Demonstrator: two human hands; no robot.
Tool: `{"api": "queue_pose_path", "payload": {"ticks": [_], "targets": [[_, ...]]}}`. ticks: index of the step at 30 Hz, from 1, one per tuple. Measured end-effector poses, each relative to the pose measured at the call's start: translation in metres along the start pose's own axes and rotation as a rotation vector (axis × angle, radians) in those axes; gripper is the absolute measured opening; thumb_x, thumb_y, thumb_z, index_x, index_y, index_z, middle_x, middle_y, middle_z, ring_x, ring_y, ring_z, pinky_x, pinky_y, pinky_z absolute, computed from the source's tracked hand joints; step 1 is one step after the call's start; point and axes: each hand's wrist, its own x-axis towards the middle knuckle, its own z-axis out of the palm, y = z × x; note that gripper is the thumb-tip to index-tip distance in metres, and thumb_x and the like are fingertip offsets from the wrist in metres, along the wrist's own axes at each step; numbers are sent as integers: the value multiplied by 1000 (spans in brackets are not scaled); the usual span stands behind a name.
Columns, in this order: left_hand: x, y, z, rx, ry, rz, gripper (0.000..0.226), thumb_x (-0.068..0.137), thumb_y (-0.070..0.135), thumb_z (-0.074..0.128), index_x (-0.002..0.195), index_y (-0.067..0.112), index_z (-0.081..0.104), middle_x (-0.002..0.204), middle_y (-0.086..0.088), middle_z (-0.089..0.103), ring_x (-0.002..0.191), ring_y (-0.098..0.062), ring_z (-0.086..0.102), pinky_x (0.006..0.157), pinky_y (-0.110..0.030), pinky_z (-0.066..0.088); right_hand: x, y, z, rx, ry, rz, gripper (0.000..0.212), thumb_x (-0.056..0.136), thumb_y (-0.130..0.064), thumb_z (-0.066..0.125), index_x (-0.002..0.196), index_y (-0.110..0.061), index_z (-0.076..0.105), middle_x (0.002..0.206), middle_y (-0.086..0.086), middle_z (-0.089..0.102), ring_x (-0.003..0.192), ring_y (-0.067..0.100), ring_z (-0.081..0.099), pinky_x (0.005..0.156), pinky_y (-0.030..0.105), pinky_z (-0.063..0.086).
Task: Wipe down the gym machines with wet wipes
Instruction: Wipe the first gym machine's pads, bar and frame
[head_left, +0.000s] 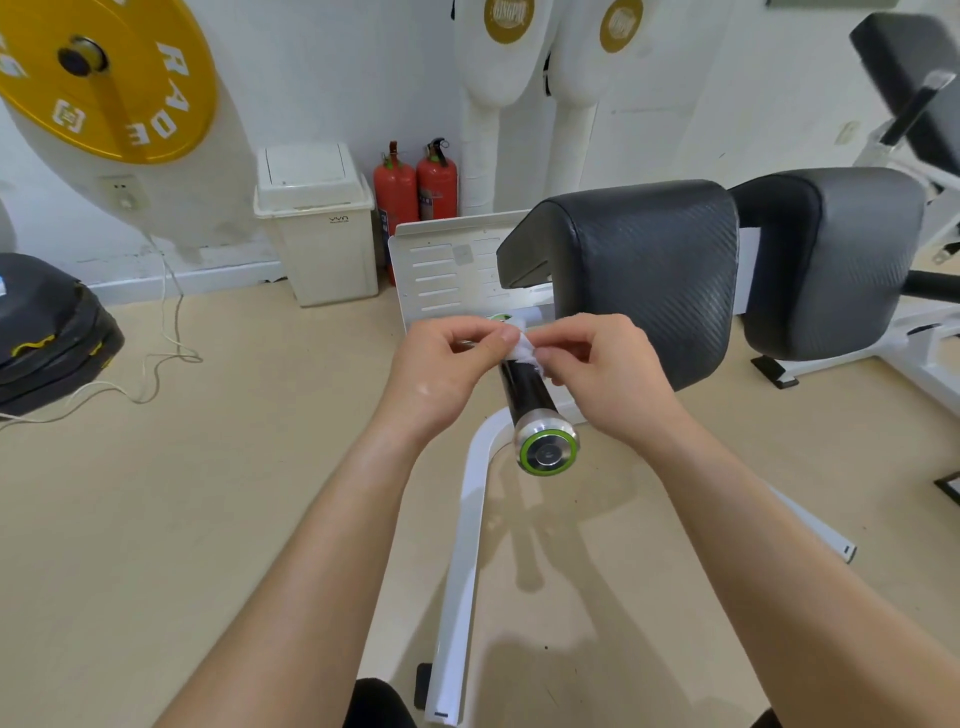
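A small white wet wipe (525, 349) is bunched between both hands, just above a black handle bar (530, 395) with a silver and green end cap (548, 451). My left hand (441, 371) pinches the wipe's left side with thumb and fingers. On the wipe's right side, my right hand (605, 374) pinches it too. The bar belongs to a white-framed gym machine (462, 545) with two black padded cushions (644, 270). Most of the wipe is hidden by my fingers.
A white bin (317, 228) and two red fire extinguishers (415, 192) stand by the back wall. At the upper left a yellow weight plate (104, 73) hangs; black plates (47, 332) and a white cable (156, 358) lie on the beige floor.
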Motion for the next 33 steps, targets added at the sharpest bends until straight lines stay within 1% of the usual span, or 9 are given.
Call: {"api": "queue_pose_path", "payload": {"ticks": [4, 8, 10, 14, 17, 20, 24, 29, 33], "targets": [[10, 1, -1, 80, -14, -10, 10, 83, 18, 82, 77, 25, 78, 76, 7, 76, 75, -6, 69, 74, -21, 54, -10, 6, 0, 186, 50, 84, 33, 91, 1, 56, 98, -23, 78, 84, -7, 76, 79, 9, 73, 84, 33, 60], [30, 15, -9, 274, -244, 23, 12, 83, 18, 82, 94, 20, 78, 81, 8, 73, 77, -6, 67, 82, -27, 55, -24, 7, 2, 410, 80, 136, 48, 86, 15, 42, 107, -13, 76, 98, -1, 77, 95, 9, 73, 92, 30, 58], [42, 25, -11, 412, -381, 15, 15, 84, 24, 81, 98, 20, 79, 86, 7, 76, 83, -10, 69, 85, -29, 55, -29, 7, 5, 487, 59, 145, 52, 84, 14, 41, 109, -16, 76, 105, -2, 77, 106, 8, 69, 97, 29, 55], [59, 38, -6, 600, -513, 23, 7, 84, 30, 81, 84, 23, 80, 69, 16, 71, 63, 4, 61, 61, -13, 45, -33, 10, 15, 466, 105, 167, 49, 81, -6, 45, 94, -43, 75, 104, -18, 75, 112, 5, 65, 102, 36, 52], [72, 35, 2, 668, -481, 18, 8, 84, 25, 80, 77, 24, 78, 63, 18, 69, 58, 6, 58, 56, -10, 41, -32, 13, 17, 385, 192, 172, 44, 86, -5, 46, 95, -38, 74, 96, -15, 75, 104, 6, 67, 97, 39, 55], [85, 27, 8, 736, -387, 32, 4, 84, 19, 78, 81, 20, 80, 70, 15, 70, 64, 2, 61, 64, -18, 45, -32, 14, 11, 365, 216, 180, 37, 90, -2, 47, 96, -26, 74, 92, -12, 75, 94, 7, 69, 89, 33, 56], [90, 27, 14, 833, -343, 63, 8, 87, 21, 77, 92, 15, 80, 78, 13, 69, 73, -4, 63, 76, -27, 54, -33, 14, 3, 348, 195, 155, 33, 91, -3, 50, 88, -27, 73, 84, -9, 73, 83, 12, 69, 76, 25, 55], [67, 43, -3, 721, -512, 45, 2, 83, 24, 82, 83, 24, 80, 77, 16, 75, 75, 1, 67, 74, -16, 52, -32, 20, -1, 331, 187, 139, 31, 90, -5, 51, 88, -26, 74, 82, -11, 73, 82, 9, 68, 76, 27, 56], [74, 33, 5, 773, -339, 53, 3, 83, 26, 82, 83, 24, 80, 72, 16, 71, 71, -2, 66, 70, -22, 51, -31, 22, 3, 319, 168, 147, 30, 90, -5, 51, 94, -24, 74, 85, -12, 72, 87, 7, 66, 81, 29, 56]]}}
